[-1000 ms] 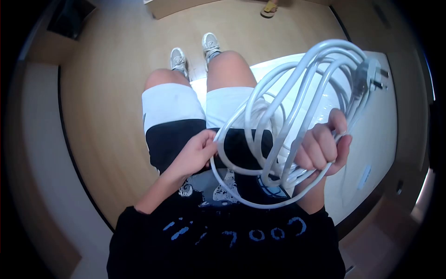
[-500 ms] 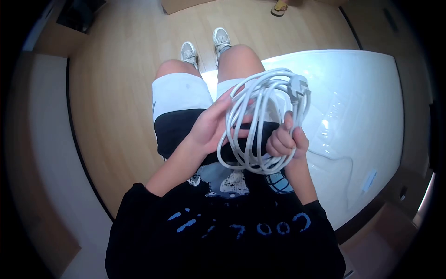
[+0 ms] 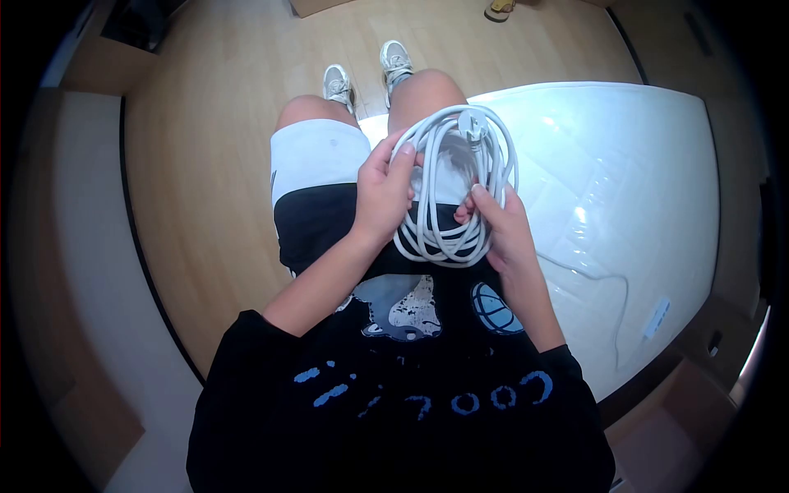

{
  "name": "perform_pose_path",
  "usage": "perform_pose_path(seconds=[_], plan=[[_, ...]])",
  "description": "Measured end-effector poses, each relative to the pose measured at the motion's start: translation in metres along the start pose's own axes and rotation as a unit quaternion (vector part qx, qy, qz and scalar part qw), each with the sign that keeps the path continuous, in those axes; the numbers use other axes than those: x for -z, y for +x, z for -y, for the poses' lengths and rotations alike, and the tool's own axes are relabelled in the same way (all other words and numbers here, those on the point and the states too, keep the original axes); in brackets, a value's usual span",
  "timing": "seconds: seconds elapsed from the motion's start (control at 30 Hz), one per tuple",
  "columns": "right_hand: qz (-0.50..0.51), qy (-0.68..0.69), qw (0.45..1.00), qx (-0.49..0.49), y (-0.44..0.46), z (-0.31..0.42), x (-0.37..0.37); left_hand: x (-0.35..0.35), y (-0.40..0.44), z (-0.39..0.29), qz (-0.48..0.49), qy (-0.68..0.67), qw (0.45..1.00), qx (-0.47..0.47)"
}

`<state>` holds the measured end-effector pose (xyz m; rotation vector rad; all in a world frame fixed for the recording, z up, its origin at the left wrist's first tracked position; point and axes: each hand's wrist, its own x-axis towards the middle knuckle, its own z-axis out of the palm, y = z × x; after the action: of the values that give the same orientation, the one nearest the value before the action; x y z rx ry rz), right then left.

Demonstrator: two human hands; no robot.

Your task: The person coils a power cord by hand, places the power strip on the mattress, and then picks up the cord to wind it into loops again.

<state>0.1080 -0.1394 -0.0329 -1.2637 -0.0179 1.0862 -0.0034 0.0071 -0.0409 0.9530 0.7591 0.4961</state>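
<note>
A white power cable (image 3: 428,215), wound into several loose oval loops, is held up above my lap. Its plug (image 3: 472,126) sits at the top right of the coil with the prongs facing up. My left hand (image 3: 385,191) is closed round the left side of the loops, thumb on top and the fingers partly hidden behind. On the right side, my right hand (image 3: 503,220) grips the strands below the plug, its thumb lying over them and its fingertips curled inside the coil.
A plastic-wrapped white mattress (image 3: 657,156) extends to my right, with a thin cord (image 3: 604,278) and a small pale strip (image 3: 657,319) lying on it. Wood flooring (image 3: 222,164) lies ahead and left. A yellow sandal (image 3: 499,11) shows at the far edge.
The coil has moved left and become narrower and more upright. My left hand has gone from spread fingers inside the loops to gripping them; my right thumb now lies over the strands.
</note>
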Motion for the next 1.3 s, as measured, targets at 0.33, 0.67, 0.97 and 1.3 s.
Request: perform_pose_path(seconds=[0.33,0.67,0.97,1.3], plan=[[-0.075,0.054,0.996,0.006,0.0,-0.005,0.0,0.02,-0.009,0.009,-0.008,-0.068,0.98,0.187],[0.031,0.046,0.996,-0.076,-0.004,-0.008,0.003,0.003,-0.003,0.008,-0.075,-0.029,0.988,0.128],[0.051,-0.068,0.994,-0.072,0.007,-0.011,-0.001,-0.003,-0.005,0.015,0.016,-0.019,0.991,0.133],[0.081,-0.058,0.995,-0.024,0.01,-0.002,0.004,0.018,0.004,0.021,0.118,-0.24,0.939,0.215]])
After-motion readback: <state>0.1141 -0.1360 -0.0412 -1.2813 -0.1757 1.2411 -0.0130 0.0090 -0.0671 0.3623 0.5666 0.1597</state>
